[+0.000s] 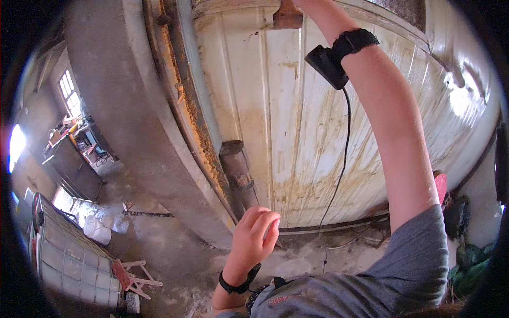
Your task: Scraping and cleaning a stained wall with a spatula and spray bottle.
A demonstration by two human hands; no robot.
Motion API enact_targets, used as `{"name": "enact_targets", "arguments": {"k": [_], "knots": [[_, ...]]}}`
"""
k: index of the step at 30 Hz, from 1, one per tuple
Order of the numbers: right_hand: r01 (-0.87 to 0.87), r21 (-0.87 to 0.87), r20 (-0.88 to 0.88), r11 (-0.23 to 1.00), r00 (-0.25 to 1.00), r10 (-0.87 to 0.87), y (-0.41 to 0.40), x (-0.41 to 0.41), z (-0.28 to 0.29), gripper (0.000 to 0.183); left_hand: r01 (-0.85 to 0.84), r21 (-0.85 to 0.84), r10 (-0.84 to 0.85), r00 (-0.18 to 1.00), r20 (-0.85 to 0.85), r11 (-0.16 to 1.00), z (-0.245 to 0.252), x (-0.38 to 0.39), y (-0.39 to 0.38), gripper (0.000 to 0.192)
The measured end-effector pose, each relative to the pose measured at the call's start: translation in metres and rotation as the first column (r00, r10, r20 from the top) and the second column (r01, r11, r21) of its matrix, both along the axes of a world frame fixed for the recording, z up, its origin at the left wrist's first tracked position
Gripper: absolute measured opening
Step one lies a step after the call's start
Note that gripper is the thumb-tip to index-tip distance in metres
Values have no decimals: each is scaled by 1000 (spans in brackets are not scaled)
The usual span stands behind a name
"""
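My right arm reaches up across a stained white ribbed panel [282,131]. Only a small part of my right hand [304,3] shows, cut off by the top edge. Right beside it is a flat, flared brown piece [288,16]; whether my fingers hold it is hidden. A black device [328,67] is strapped to my right wrist, its cable [345,155] hanging down. Low in front of my body, my left hand [256,228] has curled fingers and nothing visible in them. Just above it stands a dark cylindrical fitting [234,157] against the panel's left side.
A rusty, flaking metal edge [187,107] and a concrete pillar [115,99] border the panel on the left. On the floor are a caged tank [75,258], a small wooden stool [133,278] and a white bucket [96,229]. Green material [471,262] lies at lower right.
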State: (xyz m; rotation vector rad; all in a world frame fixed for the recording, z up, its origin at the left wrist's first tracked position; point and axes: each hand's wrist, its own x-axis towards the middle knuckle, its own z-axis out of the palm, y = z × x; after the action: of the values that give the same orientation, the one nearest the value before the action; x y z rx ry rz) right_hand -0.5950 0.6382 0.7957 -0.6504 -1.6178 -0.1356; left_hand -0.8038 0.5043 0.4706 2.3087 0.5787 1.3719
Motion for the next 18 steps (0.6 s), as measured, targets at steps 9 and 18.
{"name": "enact_targets", "arguments": {"k": [9,18], "knots": [[113,71,-226,991,970,-94,2,10,-23,34,-205,-45,206,978,13,978,-9,-48,-16,12],[-9,-133,-290,991,957,-30,51,30,-131,34,-377,-149,386,922,35,914,-26,-73,-32,12]]}}
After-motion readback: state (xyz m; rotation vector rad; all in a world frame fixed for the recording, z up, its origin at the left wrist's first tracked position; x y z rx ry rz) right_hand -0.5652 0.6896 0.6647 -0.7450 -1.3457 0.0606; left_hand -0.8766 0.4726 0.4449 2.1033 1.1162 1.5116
